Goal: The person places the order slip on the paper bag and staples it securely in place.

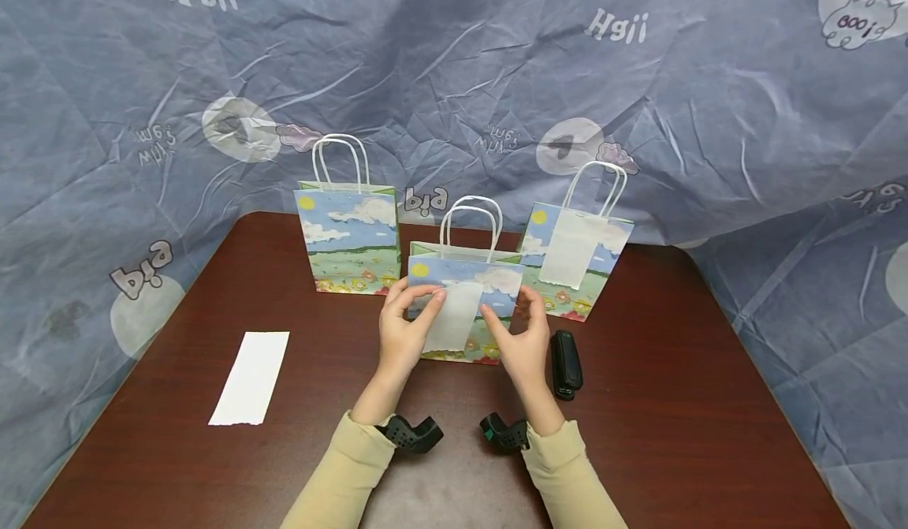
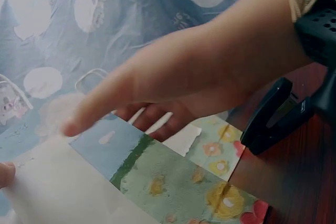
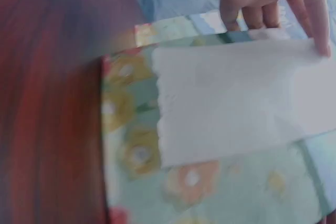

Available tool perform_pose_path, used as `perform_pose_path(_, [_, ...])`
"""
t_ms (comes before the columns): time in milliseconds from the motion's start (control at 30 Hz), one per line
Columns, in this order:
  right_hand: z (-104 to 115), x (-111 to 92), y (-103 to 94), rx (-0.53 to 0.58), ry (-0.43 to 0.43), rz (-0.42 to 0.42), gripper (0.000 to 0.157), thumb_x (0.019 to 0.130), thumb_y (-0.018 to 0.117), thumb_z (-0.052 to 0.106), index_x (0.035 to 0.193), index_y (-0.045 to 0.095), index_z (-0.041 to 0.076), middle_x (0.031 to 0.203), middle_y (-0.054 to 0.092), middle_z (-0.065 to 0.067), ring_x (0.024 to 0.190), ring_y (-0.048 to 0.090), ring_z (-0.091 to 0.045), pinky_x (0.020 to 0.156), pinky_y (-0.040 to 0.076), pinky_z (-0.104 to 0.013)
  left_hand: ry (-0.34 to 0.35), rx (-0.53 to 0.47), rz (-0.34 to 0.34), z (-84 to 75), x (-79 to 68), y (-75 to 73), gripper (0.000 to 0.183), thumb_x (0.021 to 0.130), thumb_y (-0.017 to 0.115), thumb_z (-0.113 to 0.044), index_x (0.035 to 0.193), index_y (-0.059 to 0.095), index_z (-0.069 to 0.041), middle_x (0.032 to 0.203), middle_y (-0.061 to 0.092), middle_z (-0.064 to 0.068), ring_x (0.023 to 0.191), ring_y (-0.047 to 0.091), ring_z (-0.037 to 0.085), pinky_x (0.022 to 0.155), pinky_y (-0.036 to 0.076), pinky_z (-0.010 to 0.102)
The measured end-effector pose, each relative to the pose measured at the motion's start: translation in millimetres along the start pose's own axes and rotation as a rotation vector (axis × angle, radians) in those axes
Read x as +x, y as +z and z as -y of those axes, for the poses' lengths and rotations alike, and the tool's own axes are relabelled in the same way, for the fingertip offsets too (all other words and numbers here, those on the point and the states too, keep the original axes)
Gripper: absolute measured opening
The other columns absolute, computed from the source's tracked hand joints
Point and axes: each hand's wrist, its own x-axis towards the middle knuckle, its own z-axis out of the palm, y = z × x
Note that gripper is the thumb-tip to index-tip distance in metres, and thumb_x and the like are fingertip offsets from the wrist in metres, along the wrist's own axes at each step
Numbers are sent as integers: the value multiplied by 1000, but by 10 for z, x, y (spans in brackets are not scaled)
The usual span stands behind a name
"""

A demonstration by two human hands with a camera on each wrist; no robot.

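**White paper strip point(image 1: 454, 318) held against the front of the middle blue-and-green painted paper gift bag point(image 1: 464, 270)**

The clock is centred on that bag, twelve pointing away from the person. Nearest, the left hand point(image 1: 400, 336) is at eight, its grip pinching the strip's upper left corner between thumb and forefinger. The right hand point(image 1: 526, 344) is at four: thumb at the strip's right edge, fingers behind the bag's side, so this grip holds the bag wall.

The strip looks thin, light and easily creased, ragged along its six o'clock end; a soft pinch at the top corners should suit it. The upright bag seems light and apt to buckle if pushed from the front, so backing its wall with fingers makes sense.

On the reddish-brown wooden counter point(image 1: 660, 403), a loose white paper strip point(image 1: 250, 378) lies well apart at half past eight. A black stapler point(image 1: 566, 365) at four crowds the right wrist. Farther off, a matching bag point(image 1: 351, 237) stands at ten, and a strip-fronted bag point(image 1: 610, 257) at two limits room behind the right fingers. Beyond hangs creased blue-grey printed cloth point(image 1: 454, 64).
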Motion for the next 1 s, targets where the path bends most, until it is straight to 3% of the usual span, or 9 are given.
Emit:
perform_pose_path(100, [62, 20, 40, 23, -15, -1, 53, 74, 76, -5, 118, 48, -13, 104, 55, -26, 91, 53, -31, 77, 43, -36, 17, 20, 2, -20, -15, 9, 13, 84, 68, 0, 94, 69, 8, 115, 53, 24, 112, 47, 32, 84, 43, 47])
perform_pose_path(267, [173, 25, 66, -49, -35, -19, 51, 73, 77, -4, 114, 48, -12, 100, 56, -23, 89, 54, -26, 72, 43, -33, 54, 42, -3, -36, -35, 17, 12, 83, 70, 0, 92, 71, 6, 112, 53, 24, 106, 49, 35, 81, 43, 49])
perform_pose_path(533, [262, 32, 36, -94, -92, -28, 46, 73, 76, -7, 110, 50, -13, 92, 57, -25, 78, 55, -33, 62, 41, -37, 125, 75, -11, -81, -59, 24, 10, 80, 71, 3, 90, 71, 7, 109, 54, 24, 101, 50, 37, 79, 41, 51])
perform_pose_path(767, [290, 39, 23, -63, -134, -19, 46, 73, 74, -11, 112, 49, -14, 95, 58, -26, 80, 58, -34, 67, 47, -33, 183, 103, -23, -140, -69, 16, 9, 79, 72, 4, 88, 71, 5, 106, 55, 23, 98, 50, 36, 80, 38, 42])
perform_pose_path(1000, [372, 28, 14, -95, -162, -25, 46, 74, 73, -10, 113, 50, -14, 83, 52, -25, 62, 45, -33, 53, 37, -29, 215, 123, -29, -205, -82, 5, 9, 79, 72, 3, 87, 72, 4, 105, 55, 23, 99, 50, 37, 78, 38, 45])
